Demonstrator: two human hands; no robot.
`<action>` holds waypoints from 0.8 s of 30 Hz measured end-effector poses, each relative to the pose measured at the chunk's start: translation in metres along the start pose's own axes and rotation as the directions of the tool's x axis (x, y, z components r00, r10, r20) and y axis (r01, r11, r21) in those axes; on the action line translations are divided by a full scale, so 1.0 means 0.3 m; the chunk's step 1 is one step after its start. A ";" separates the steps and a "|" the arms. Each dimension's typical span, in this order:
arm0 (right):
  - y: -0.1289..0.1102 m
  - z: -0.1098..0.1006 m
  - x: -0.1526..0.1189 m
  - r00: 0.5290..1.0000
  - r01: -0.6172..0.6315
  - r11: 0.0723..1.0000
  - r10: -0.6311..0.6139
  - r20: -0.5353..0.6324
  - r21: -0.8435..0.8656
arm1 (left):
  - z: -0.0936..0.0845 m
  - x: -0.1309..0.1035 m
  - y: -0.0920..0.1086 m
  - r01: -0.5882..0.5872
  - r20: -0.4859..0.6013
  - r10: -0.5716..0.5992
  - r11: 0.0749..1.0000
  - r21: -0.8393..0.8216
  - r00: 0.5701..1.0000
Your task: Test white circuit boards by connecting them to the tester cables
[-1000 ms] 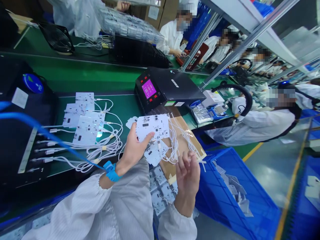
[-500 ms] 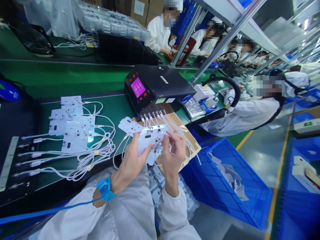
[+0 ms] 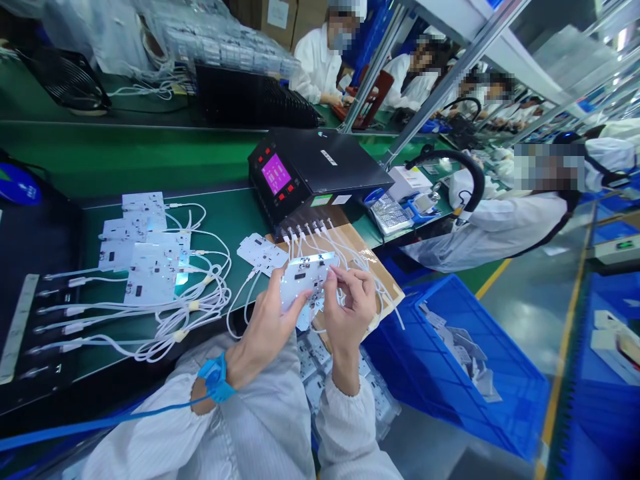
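Note:
A white circuit board is held up over the table edge, tilted toward me. My left hand grips its left side, thumb across the front. At its right edge, my right hand pinches with thumb and index finger; its other fingers are bent. Just behind lies a small pile of white boards with a cable plugged in. More white boards lie at the left, joined to a bundle of white cables. A black tester with a lit pink screen stands behind the hands, cables running from its front.
A blue bin holding white boards stands at the right. Cardboard lies under the tester's cables. Trays of boards are below my hands. A blue wrist strap trails left. A person in white sits at the right.
Both hands and the held board have shifted slightly to the right. The seated person at the right has moved a little to the right.

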State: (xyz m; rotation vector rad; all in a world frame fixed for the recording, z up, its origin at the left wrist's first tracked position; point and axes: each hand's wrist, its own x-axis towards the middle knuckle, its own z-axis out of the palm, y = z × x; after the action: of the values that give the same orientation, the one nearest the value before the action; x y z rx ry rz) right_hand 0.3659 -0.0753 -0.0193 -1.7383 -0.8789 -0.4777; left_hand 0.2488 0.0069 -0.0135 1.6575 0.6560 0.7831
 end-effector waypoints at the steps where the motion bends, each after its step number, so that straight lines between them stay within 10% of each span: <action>1: -0.002 -0.001 0.002 1.000 0.003 1.000 -0.003 0.002 -0.001 | 0.001 0.000 -0.002 -0.009 0.001 0.009 1.000 0.000 1.000; 24: -0.007 0.012 0.004 1.000 -0.004 1.000 0.004 0.001 -0.027 | 0.020 -0.019 -0.004 -0.068 0.034 0.066 0.996 0.064 0.997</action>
State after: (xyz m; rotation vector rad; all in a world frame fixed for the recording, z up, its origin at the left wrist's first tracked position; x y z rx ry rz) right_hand 0.3648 -0.0712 -0.0183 -1.7650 -0.8733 -0.4882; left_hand 0.2499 -0.0007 -0.0163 1.7557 0.6125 0.7889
